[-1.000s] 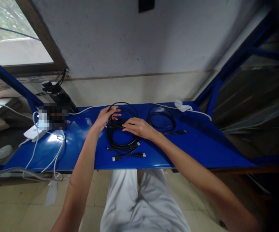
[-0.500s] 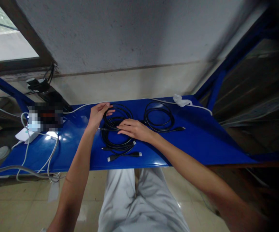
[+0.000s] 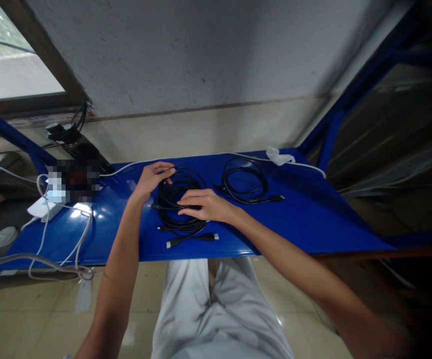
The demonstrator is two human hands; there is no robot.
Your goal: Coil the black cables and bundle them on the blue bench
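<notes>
Several coiled black cables (image 3: 186, 227) lie stacked near the middle of the blue table (image 3: 294, 224). At the upper left of the stack, my left hand (image 3: 153, 178) has its fingers closed on the top cable coil (image 3: 191, 172). My right hand (image 3: 204, 203) pinches the same coil at its lower right side. Cable plugs (image 3: 211, 237) stick out at the front of the stack, and one more plug points left below my left hand. Another black cable coil (image 3: 244, 182) lies apart to the right, its plug pointing right.
White cables (image 3: 85, 232) and a white power strip (image 3: 46, 207) are at the left, beside a dark bottle-like object (image 3: 85, 152). A crumpled white plastic piece (image 3: 279, 156) lies at the back right. Blue frame posts (image 3: 330, 139) rise at the sides.
Both hands have moved slightly down toward the table's front edge with the top coil, which now sits lower over the stack. The right hand covers a plug that showed before.
</notes>
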